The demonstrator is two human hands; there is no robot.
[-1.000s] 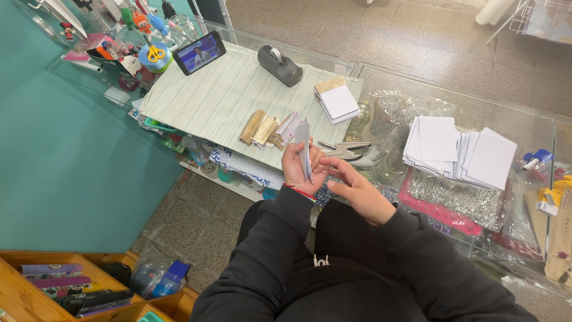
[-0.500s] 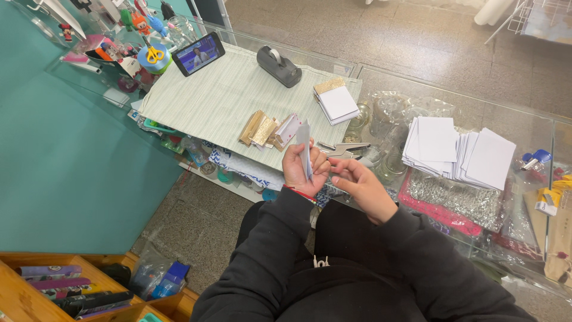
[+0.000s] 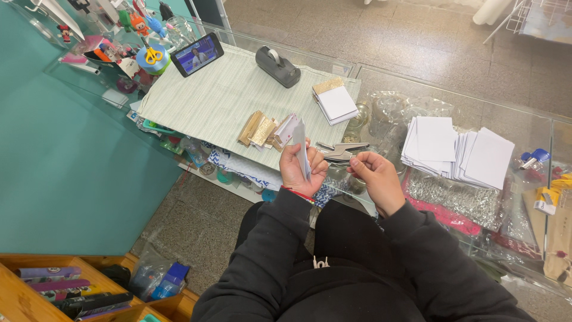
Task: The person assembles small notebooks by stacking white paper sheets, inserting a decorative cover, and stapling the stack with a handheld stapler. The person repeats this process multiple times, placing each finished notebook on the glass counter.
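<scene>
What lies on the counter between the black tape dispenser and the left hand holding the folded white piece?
In the head view, gold and white folded pieces on the striped mat lie between tape dispenser and left hand.

Light is even, diffuse and fairly bright, and I cannot tell its source. Shadows are soft: only a faint one lies under my left hand (image 3: 302,170) and along my dark sleeves. The glass counter (image 3: 453,101) shows mild pale reflections with no hard glare. The phone screen (image 3: 198,55) glows brighter than its surroundings. Focus is sharp across the centre. Wide-angle distortion bends the counter edges, and corner detail is softer.
</scene>
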